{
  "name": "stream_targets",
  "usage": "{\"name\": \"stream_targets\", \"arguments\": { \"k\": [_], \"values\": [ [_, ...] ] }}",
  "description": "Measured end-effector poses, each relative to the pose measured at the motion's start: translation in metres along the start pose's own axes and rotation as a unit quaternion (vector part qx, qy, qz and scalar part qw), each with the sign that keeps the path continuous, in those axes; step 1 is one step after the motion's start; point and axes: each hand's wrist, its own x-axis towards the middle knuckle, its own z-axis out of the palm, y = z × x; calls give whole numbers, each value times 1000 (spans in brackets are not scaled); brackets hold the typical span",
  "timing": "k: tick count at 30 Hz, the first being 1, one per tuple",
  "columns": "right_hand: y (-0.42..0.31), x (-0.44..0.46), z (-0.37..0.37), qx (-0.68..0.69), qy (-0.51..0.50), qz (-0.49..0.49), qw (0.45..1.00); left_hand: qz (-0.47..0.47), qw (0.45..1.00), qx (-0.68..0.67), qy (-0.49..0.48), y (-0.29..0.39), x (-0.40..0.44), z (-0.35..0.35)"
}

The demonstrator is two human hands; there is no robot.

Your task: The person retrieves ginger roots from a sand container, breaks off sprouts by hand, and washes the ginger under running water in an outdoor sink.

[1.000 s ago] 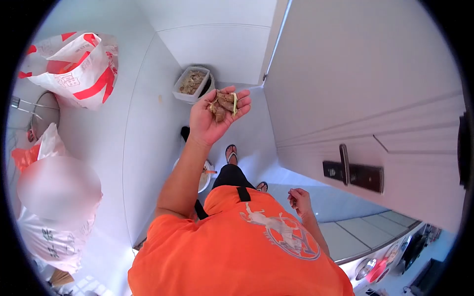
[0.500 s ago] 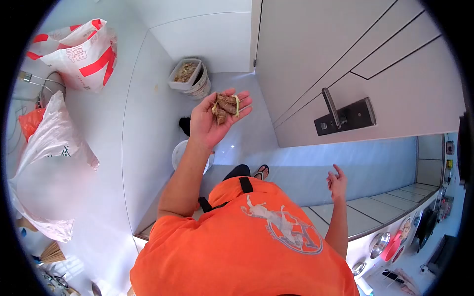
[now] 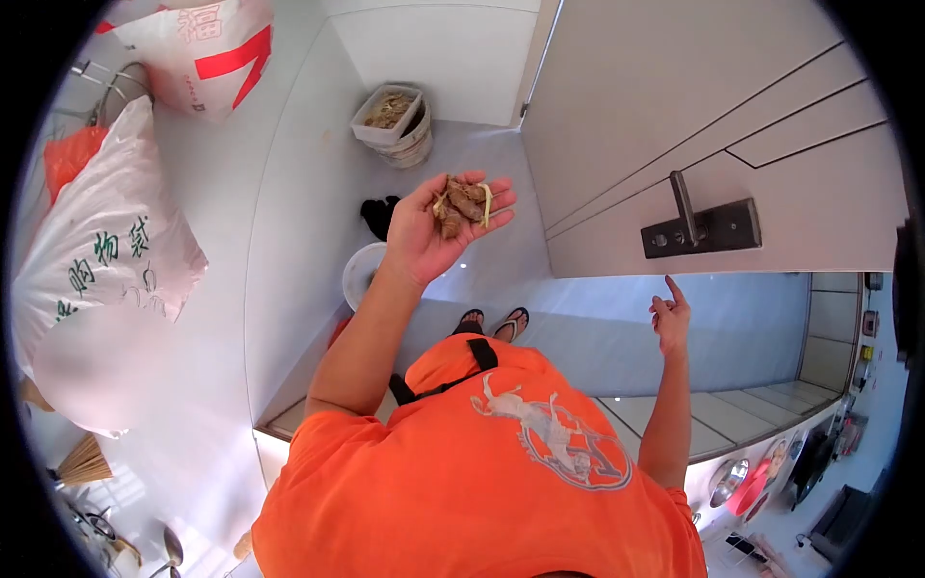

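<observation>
My left hand (image 3: pixel 429 236) is palm up with its fingers stretched out, bearing several brown knobbly roots (image 3: pixel 462 205). A pale yellow-green strip (image 3: pixel 488 206) lies by the roots, across the fingers. To the right, my right hand (image 3: pixel 672 320) holds nothing; its index finger points out toward the lower edge of the door (image 3: pixel 771 207), the other fingers loosely curled. The fingertip shows just below the door's edge, and whether it touches is unclear. Above that hand is the dark lock plate with its handle (image 3: pixel 683 207).
A clear tub of brown bits (image 3: pixel 388 110) rests on a round bin (image 3: pixel 412 146) in the corner. A white bucket (image 3: pixel 361 275) stands beside my left forearm. White bags (image 3: pixel 106 231) and a broom (image 3: pixel 85 462) are at the left. Metal bowls (image 3: pixel 729 480) are at lower right.
My right hand has moved up and right toward the door, its index finger now extended. My left hand still bears the roots, a little farther right. The view has shifted, showing more floor beyond the door.
</observation>
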Motion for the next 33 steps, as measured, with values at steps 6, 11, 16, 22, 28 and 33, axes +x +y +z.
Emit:
{"name": "stream_targets", "arguments": {
  "k": [6, 11, 16, 22, 28, 33],
  "values": [
    [-1, 11, 6, 17, 27, 17, 999, 7, 1000, 3, 6, 9, -11, -6],
    [-2, 18, 6, 56, 20, 15, 998, -6, 1000, 2, -2, 14, -17, -10],
    [-10, 12, 8, 38, 20, 29, 999, -23, 1000, -5, 4, 14, -21, -16],
    [-13, 3, 17, -7, -3, 23, 1000, -36, 999, 8, -1, 15, -24, -26],
    [-8, -9, 30, -73, -86, -13, 994, -55, 998, 26, 15, 17, -31, -39],
    [-16, -24, 48, -119, -133, -37, 983, -60, 996, 35, 60, 16, -40, -42]
  ]
}}
